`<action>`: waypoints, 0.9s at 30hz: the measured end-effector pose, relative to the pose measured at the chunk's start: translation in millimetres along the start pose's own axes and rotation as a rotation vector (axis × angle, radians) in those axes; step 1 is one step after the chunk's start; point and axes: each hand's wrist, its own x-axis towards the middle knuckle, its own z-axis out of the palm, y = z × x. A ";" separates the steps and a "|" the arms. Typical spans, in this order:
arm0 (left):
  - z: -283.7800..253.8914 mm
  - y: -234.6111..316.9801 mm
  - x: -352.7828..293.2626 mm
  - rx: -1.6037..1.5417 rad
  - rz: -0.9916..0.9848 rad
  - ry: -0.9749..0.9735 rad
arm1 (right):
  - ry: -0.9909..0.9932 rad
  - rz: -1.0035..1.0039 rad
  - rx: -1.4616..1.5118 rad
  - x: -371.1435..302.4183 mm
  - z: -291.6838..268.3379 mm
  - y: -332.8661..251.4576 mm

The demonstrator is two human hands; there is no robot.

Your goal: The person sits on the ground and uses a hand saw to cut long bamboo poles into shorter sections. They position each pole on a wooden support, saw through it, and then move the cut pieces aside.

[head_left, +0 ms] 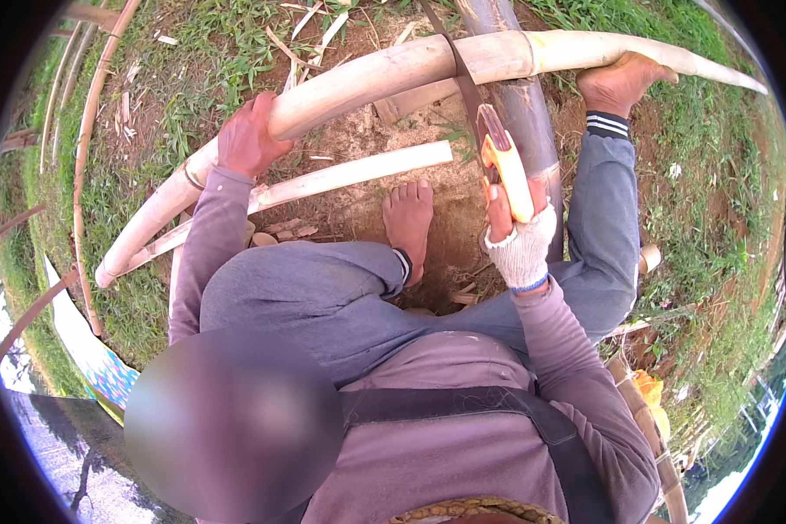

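A long pale bamboo pole (367,85) runs from lower left to upper right. My bare left hand (251,138) is wrapped around it, left of the middle. In my right hand (524,237), which wears a white knitted glove with some fingertips bare, is the yellow-orange handle of a handsaw (513,179). Its dark blade crosses the bamboo just left of a joint; how deep it sits is hard to tell. My right foot (622,83) rests against the pole's far right part. Beneath the pole at the cut lies a thicker, greyish bamboo pole (526,118).
A shorter pale bamboo length (358,177) lies nearer me, beside my left foot (408,223). Sawdust and split scraps cover the brown soil. Grass grows on both sides. Thin poles (87,148) stand at the left, and a yellow-orange item (651,397) lies at the lower right.
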 end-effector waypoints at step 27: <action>-61.3 15.4 -61.8 0.163 0.077 0.559 | -0.181 0.093 0.266 -2.5 4.3 17.8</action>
